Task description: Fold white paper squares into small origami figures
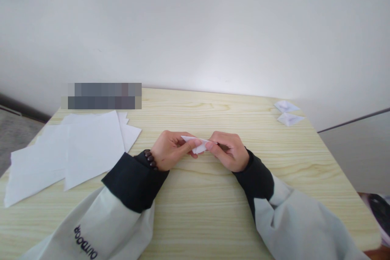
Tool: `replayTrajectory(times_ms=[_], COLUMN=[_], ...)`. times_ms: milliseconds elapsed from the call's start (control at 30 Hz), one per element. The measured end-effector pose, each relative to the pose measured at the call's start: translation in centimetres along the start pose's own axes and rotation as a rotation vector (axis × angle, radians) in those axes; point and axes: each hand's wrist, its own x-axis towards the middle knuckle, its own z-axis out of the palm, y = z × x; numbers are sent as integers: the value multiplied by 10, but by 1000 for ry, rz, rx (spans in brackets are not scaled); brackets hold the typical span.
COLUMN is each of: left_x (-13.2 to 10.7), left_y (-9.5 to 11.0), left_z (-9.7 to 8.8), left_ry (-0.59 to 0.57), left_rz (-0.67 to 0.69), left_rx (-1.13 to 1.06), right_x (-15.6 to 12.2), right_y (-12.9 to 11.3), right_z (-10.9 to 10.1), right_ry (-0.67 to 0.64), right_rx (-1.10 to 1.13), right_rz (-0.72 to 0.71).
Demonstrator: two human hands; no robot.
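Note:
A small piece of folded white paper (199,147) is held above the middle of the table, its pointed tip toward the left. My left hand (173,149) pinches it from the left, thumb on the near face. From the right, my right hand (228,150) pinches the same paper, with its thumb close to the left one. The fingers behind the paper are partly hidden. Two folded paper boats (284,106) lie at the far right of the table, one in front of the other.
Several loose white paper sheets (91,150) lie overlapping on the left of the wood-grain table (201,219). Behind them is a blurred-out dark object (102,96). A white wall (195,28) stands along the table's back edge. A dark round item (379,211) sits beyond the right edge.

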Motion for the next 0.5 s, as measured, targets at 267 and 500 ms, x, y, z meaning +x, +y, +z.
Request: replayTrajectory(times_ms=[267, 500], left_x=[-1, 1], left_y=[-2, -2], left_z=[-3, 2], left_ry=[-15, -38], left_rz=[75, -16], left_rx=[64, -68], right_x=[0, 0], right_y=[-1, 1], right_z=[0, 1], right_ry=[-16, 32], right_rx=[-13, -69], right_rz=[7, -4])
